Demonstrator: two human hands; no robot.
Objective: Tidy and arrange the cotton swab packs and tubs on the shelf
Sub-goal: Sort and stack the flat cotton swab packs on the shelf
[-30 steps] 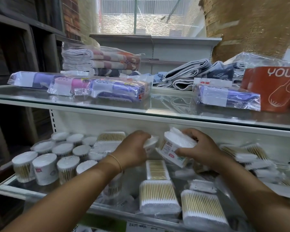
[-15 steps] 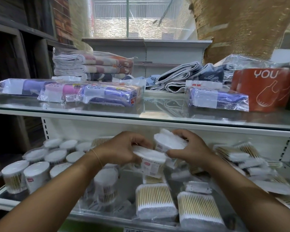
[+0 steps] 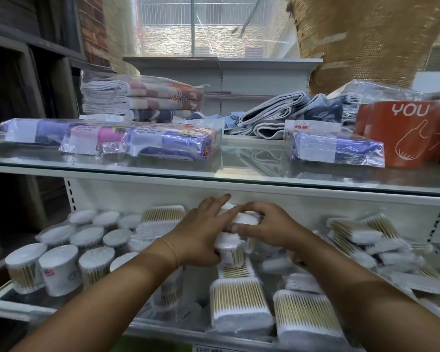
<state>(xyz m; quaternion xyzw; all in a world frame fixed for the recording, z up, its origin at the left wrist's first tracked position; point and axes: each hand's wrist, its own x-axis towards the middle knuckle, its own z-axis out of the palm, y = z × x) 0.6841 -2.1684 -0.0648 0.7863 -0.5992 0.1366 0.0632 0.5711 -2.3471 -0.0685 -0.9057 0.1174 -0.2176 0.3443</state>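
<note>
My left hand (image 3: 201, 232) and my right hand (image 3: 269, 227) meet at the middle of the lower shelf (image 3: 163, 329), both gripping stacked cotton swab tubs (image 3: 241, 219). The left hand's fingers wrap the lower tub (image 3: 229, 250), its index finger stretched over the top one. The right hand's fingers curl over the upper tub from the right. Round white-lidded tubs (image 3: 59, 268) stand grouped at the left. Flat clear packs of wooden-stick swabs (image 3: 239, 301) lie at the front, and more packs (image 3: 361, 232) are piled loosely at the right.
The glass upper shelf (image 3: 239, 171) hangs just above my hands and carries wrapped purple and pink packs (image 3: 168, 143), folded towels (image 3: 142, 100) and an orange box (image 3: 404, 133). A dark wooden unit (image 3: 15, 97) stands to the left.
My hands have brought the two tubs together and lowered them toward the shelf's back middle, one stacked on the other. The camera view shifted slightly.
</note>
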